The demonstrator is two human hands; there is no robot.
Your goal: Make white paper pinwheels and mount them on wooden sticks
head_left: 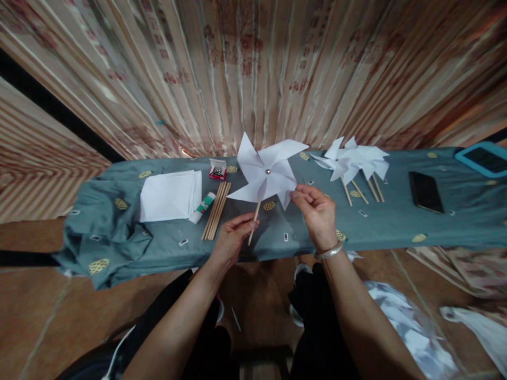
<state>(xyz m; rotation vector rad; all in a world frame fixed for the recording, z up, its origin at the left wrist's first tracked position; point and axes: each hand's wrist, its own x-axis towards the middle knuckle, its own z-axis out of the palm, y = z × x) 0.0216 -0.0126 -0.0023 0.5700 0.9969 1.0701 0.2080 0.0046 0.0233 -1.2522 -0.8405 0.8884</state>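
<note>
A white paper pinwheel point(266, 186) with a silver pin at its centre is held up over the table, its blades spread. My left hand point(234, 236) pinches the wooden stick point(255, 219) below the blades. At the pinwheel's lower right blade, the fingers of my right hand point(317, 211) are closed on the paper edge. Just left of my left hand lie several bare wooden sticks point(216, 211), a glue stick point(203, 207) and a small red box point(217, 169) of metal pins. Farther left is a stack of white paper point(168, 196).
Several finished pinwheels point(356, 161) lie in a pile to the right. Beyond them are a black phone point(426, 191) and a blue-framed device point(484, 158). A green patterned cloth point(390, 224) covers the narrow table; a curtain point(253, 68) hangs behind. A clear bag of white paper pieces point(412, 327) sits on the floor.
</note>
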